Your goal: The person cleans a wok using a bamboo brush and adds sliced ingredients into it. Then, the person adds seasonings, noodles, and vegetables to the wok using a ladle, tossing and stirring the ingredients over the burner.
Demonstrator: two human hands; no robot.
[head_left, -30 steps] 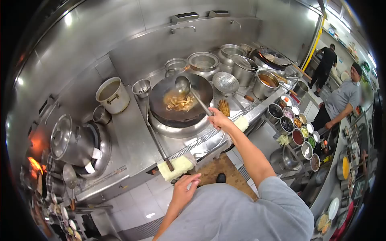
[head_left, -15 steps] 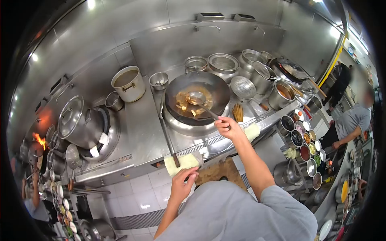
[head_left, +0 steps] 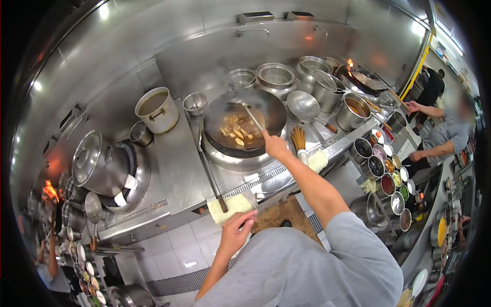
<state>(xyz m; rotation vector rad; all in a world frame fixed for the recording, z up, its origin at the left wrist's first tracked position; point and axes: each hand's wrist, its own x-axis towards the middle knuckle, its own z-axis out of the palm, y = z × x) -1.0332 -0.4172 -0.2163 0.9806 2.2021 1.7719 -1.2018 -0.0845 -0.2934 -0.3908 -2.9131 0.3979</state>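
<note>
- Steel everywhere in this kitchen: a shiny back wall [head_left: 204,59] and a long counter [head_left: 171,158] with burners.
- Main action is the wok [head_left: 276,110] mid-counter, with golden-brown food pieces [head_left: 236,129] sitting toward its near side and some haze at the far rim.
- Right hand [head_left: 276,146] is wrapped snugly around the handle of a ladle [head_left: 254,118] reaching in from the near right. Its head is up by the far side, too blurry to read.
- Left hand [head_left: 237,231] is loosely half-curled, nothing visible in it, right by a folded cloth [head_left: 230,207]. Can't tell if they touch.
- Perforated skimmer [head_left: 303,105] and bamboo brush [head_left: 298,138] sit just right of the wok; a big pot [head_left: 170,116] stands to the left.
- Looks like mid-stir to me. Another pass would call for bringing the ladle low behind the pieces, with a steady wrist so nothing slops over the near rim.
</note>
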